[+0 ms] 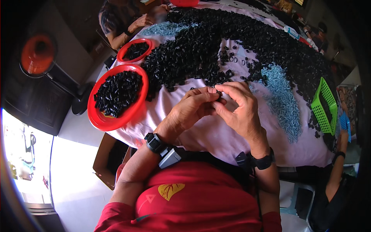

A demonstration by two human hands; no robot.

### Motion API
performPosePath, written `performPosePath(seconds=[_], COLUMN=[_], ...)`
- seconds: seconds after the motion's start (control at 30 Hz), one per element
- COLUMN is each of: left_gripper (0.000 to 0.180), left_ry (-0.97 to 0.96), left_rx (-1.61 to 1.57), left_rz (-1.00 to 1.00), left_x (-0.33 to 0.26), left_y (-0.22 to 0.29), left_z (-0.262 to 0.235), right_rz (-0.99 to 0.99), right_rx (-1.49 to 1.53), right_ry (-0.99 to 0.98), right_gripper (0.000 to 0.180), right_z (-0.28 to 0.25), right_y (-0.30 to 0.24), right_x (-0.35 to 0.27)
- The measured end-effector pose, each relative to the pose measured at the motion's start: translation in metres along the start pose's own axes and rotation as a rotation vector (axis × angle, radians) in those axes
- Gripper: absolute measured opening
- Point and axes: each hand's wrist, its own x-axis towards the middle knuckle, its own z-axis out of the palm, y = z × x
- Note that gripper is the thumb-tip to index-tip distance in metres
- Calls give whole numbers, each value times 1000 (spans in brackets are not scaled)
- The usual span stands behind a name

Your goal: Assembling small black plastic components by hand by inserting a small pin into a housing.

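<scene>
Above the near part of the pink cloth, my left hand (193, 105) and my right hand (240, 103) meet at the fingertips. Between them they pinch a small black ring-like piece (219, 94), partly covered by the fingers. Just beyond lies a large heap of similar small black pieces (193, 50), spread over the table. Several loose black rings (234, 60) are scattered on a bare patch of cloth. To the right of my right hand is a long pile of thin, pale blue curly strands (284, 102).
On the left, a red basin (145, 91) holds many black pieces; a smaller red basin (119, 53) stands behind it. A green perforated basket (317, 103) sits at the right edge. Other people work at the far left and the right. The pink tablecloth (201, 135) drapes toward me.
</scene>
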Motion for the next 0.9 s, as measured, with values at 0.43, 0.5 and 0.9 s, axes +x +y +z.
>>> performPosePath(seconds=[0.43, 0.5, 0.9], left_gripper=[28, 27, 32], left_ry=[-6, -129, -229], left_rx=[-23, -111, -149], left_rz=[-3, -25, -87], left_x=[-1, 0, -1], left_y=[0, 2, -1], left_z=[9, 4, 7], right_rz=[-6, -27, -93], right_rx=[-22, -48, -59], right_ry=[-18, 1, 42], right_gripper=[40, 39, 37], right_z=[-3, -4, -4], right_y=[4, 6, 7], right_x=[-1, 0, -2])
